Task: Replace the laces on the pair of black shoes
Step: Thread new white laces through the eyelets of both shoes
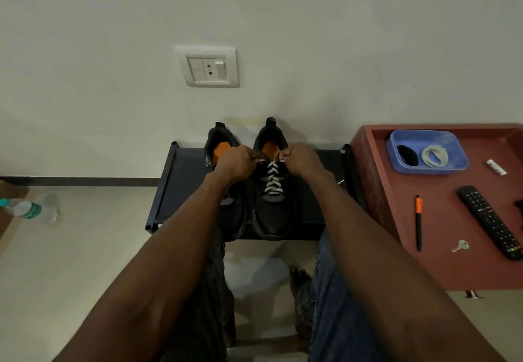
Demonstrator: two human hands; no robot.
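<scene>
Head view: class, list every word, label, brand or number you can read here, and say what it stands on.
No text here can be read.
Water bottle: green label, print too blurred.
Remote control: button markings too small.
Wall socket plate: faint mark, unreadable.
Small white strip on the red table: too small to read.

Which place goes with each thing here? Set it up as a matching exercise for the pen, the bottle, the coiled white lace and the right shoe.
Things:
1. pen
2. bottle
3. coiled lace
4. right shoe

Places:
A. in the blue tub
B. on the floor at far left
C. on the dark rack, under both hands
D. on the red table, left of the remote

Pairs: 1-D, 2-B, 3-A, 4-C. The left hand and right hand each pinch an end of the white lace threaded through that shoe.
</scene>
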